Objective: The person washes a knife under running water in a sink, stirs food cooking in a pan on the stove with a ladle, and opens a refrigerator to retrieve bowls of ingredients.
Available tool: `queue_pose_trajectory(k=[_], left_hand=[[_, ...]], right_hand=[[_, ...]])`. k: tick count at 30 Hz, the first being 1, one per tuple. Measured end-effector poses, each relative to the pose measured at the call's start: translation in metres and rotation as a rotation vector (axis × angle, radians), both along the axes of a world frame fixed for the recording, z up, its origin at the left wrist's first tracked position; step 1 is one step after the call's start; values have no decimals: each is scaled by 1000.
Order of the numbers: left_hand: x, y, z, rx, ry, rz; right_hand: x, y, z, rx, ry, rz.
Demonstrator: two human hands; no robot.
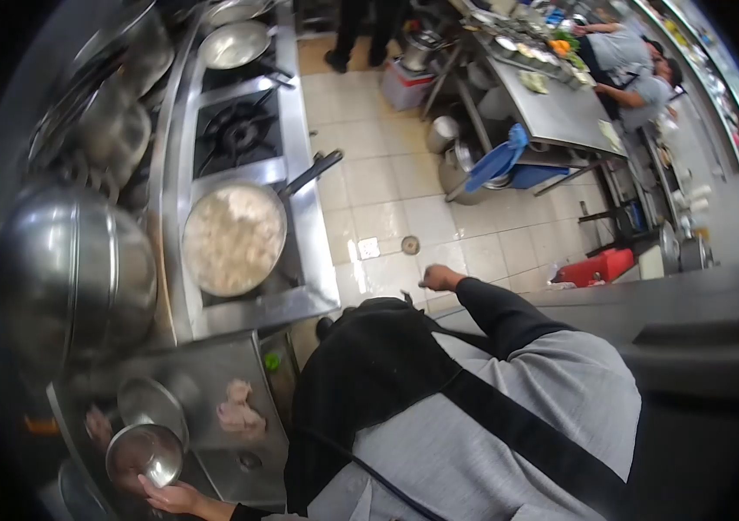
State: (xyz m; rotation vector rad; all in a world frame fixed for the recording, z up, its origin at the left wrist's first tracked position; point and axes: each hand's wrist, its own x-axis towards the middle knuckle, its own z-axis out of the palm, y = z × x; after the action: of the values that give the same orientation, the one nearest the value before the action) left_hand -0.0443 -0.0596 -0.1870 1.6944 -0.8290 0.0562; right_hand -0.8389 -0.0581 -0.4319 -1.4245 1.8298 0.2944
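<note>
At the lower left, my left hand [171,496] grips the rim of a shiny metal bowl [145,455], which is tilted over the steel counter. Behind that bowl lies another round metal bowl or lid [151,404]. Pale raw meat [241,412] rests on the counter to the right, and a smaller pinkish piece [98,425] shows at the left. My right hand [443,278] is out over the floor, away from the counter, with its fingers curled; a small dark tip shows at it, too small to name. A pan [235,239] full of pale pieces in liquid stands on the stove.
The stove [317,278] has a bare burner [241,132] and another pan [236,45] farther back. A large metal dome-shaped vessel [74,278] stands at left. Across the tiled floor [387,191], two people work beside a steel table [551,108]; another person's legs [356,35] are at the top.
</note>
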Motion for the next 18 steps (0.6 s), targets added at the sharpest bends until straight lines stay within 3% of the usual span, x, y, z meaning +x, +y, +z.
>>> queue_pose_trajectory(k=[2,4,6,7,9,11,13,15,16,18], left_hand=[[-88,-43,4,216,-416,-74],[-161,-84,4,152,-404,-234],[-224,-129,-4,-6,135,-367],[-257,-148,-3,6,435,-357],[-324,-179,12,3,897,-569],[-419,-202,33,253,887,-804],[-453,-223,-2,389,895,-1025],[-515,-235,0,543,881,-1199],[-540,-242,-15,559,837,-1229],[-618,-251,5,625,812,-1408]], right_hand=[[-32,38,8,-25,32,-212],[-47,59,16,-5,40,-374],[-49,72,17,31,25,-535],[-51,72,21,85,6,-570],[-61,83,19,97,-51,-656],[-79,100,-6,11,-153,-757],[-102,127,-45,-15,-204,-845],[-121,151,-59,22,-153,-797],[-127,168,-90,20,-257,-1019],[-123,177,-100,-89,-357,-1404]])
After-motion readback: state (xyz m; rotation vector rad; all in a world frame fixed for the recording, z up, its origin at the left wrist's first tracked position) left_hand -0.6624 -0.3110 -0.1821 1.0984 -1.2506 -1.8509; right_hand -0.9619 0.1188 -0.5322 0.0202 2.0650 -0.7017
